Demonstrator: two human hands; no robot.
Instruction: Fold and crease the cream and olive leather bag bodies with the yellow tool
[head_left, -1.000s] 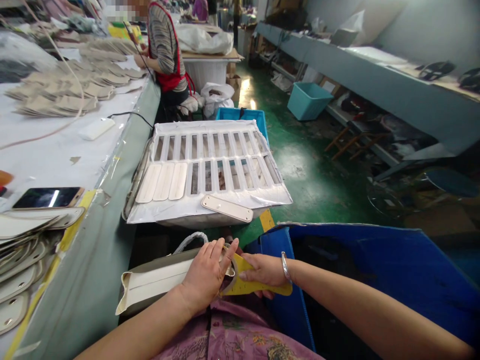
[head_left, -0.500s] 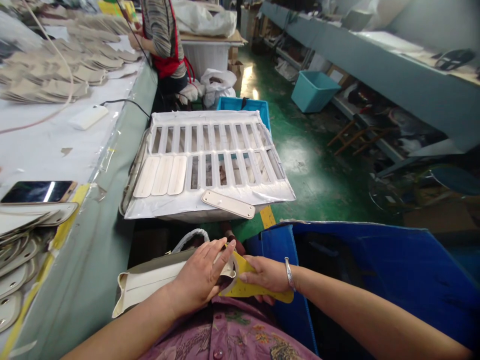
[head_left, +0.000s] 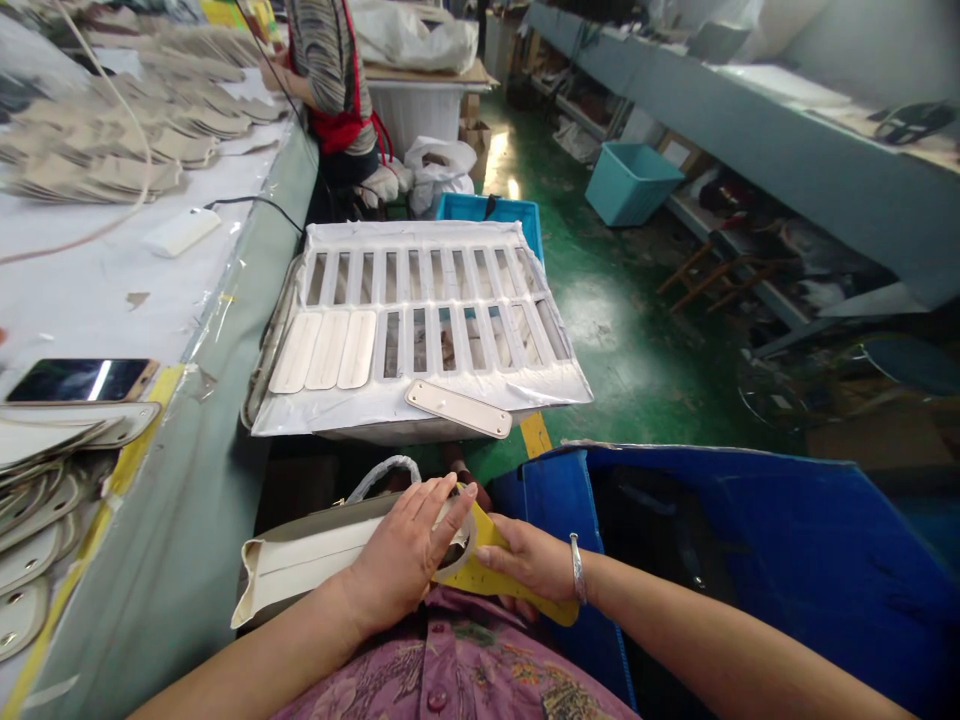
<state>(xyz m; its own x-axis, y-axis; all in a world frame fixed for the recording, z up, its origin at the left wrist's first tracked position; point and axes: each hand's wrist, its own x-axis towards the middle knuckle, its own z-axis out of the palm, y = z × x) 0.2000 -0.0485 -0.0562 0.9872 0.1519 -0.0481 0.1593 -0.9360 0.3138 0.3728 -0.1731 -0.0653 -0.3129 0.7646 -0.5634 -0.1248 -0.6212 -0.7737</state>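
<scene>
My left hand [head_left: 401, 555] lies flat, fingers together, pressing a cream bag-shaped piece [head_left: 300, 570] on my lap. Its fingertips rest on a curved cream strap end that overlaps a yellow template [head_left: 495, 578]. My right hand [head_left: 529, 560] grips that yellow template from the right, thumb on top and fingers underneath. A silver bracelet circles my right wrist. Ahead stands a white slotted tray [head_left: 420, 400] with three cream strips in its near-left slots and one loose cream strip [head_left: 458, 408] lying on its front edge.
A long workbench [head_left: 187, 420] runs along the left with a phone [head_left: 79, 380], stacks of cream cut pieces and a cable. Another person in a red apron [head_left: 330, 70] works at its far end. A blue bin [head_left: 750, 560] stands at my right; teal crates sit on the green floor.
The view shifted slightly. My right hand and the yellow template slid a little left and down; my left hand stayed pressed on the cream piece.
</scene>
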